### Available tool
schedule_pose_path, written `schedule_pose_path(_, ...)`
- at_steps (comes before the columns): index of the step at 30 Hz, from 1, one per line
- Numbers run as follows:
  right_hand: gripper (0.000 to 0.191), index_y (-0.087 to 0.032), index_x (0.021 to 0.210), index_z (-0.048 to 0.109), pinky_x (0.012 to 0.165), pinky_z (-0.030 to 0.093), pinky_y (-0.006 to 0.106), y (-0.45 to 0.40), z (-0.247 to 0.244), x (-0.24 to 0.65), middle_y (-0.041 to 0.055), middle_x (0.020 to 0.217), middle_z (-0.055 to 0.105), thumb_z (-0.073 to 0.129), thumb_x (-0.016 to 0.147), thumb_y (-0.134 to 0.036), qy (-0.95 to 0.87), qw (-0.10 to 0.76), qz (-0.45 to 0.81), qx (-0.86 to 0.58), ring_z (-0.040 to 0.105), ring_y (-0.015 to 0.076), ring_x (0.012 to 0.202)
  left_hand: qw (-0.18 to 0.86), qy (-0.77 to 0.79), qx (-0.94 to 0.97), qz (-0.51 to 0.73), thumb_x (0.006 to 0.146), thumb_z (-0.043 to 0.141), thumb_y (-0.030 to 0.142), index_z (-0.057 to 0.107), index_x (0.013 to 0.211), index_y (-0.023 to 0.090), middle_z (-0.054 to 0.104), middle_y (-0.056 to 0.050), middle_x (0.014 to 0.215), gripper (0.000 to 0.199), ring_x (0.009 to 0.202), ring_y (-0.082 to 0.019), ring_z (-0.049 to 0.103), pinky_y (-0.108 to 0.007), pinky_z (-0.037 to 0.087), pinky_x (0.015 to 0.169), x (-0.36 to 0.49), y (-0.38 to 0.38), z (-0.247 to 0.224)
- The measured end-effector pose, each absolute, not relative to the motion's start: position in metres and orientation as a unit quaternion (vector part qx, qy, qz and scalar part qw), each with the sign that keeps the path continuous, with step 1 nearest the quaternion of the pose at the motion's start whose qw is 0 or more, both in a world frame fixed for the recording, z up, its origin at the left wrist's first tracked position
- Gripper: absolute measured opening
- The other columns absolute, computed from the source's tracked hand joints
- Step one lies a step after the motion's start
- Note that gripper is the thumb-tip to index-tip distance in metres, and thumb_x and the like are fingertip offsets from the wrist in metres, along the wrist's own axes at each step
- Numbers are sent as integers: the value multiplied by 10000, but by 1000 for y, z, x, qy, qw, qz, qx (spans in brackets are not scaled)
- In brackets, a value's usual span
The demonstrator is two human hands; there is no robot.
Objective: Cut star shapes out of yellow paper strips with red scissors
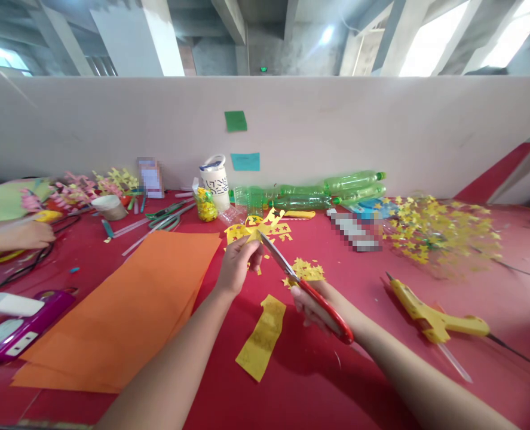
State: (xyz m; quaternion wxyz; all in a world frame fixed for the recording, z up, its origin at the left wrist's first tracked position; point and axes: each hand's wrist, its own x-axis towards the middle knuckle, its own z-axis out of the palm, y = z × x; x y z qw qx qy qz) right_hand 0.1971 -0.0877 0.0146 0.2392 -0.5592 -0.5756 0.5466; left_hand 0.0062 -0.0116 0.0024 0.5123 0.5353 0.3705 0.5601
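Observation:
Near the middle, my left hand (238,263) pinches a small piece of yellow paper (254,235) between thumb and fingers. My right hand (313,301) is wrapped round red-handled scissors (298,278), whose blade tips reach the edge of that paper. Whether the blades are parted is hard to see. Just behind lie yellow paper offcuts (279,227) with star-shaped holes. A small heap of cut yellow stars (307,270) sits beyond my right hand. Below the hands, a yellow paper strip (262,340) with faint drawn outlines lies on the red table.
Orange sheets (125,304) lie at left beside a purple power strip (27,325). A yellow glue gun (435,313) rests at right, near a bunch of yellow star sprays (435,233). Green bottles (307,200) stand along the partition. Another person's hand (31,235) is at far left.

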Motion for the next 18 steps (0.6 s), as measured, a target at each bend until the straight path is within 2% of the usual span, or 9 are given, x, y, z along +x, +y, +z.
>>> schedule_pose_path(9, 542, -167, 702, 527, 331, 315, 174, -87, 15, 197, -16, 492, 530, 473, 804, -697, -581, 227, 541, -564, 429, 68, 343, 528, 366, 539, 545, 825, 540, 336, 562, 638, 157, 506, 28, 504, 260, 426, -76, 456, -202, 346, 418, 9, -14, 2)
schedule_pose_path(18, 511, -174, 703, 513, 342, 325, 167, -90, 18, 196, -54, 424, 427, 452, 837, -664, -592, 234, 548, -542, 476, 95, 377, 546, 350, 527, 549, 831, 529, 327, 573, 647, 159, 511, 27, 508, 253, 421, -76, 453, -208, 334, 422, 12, -15, 2)
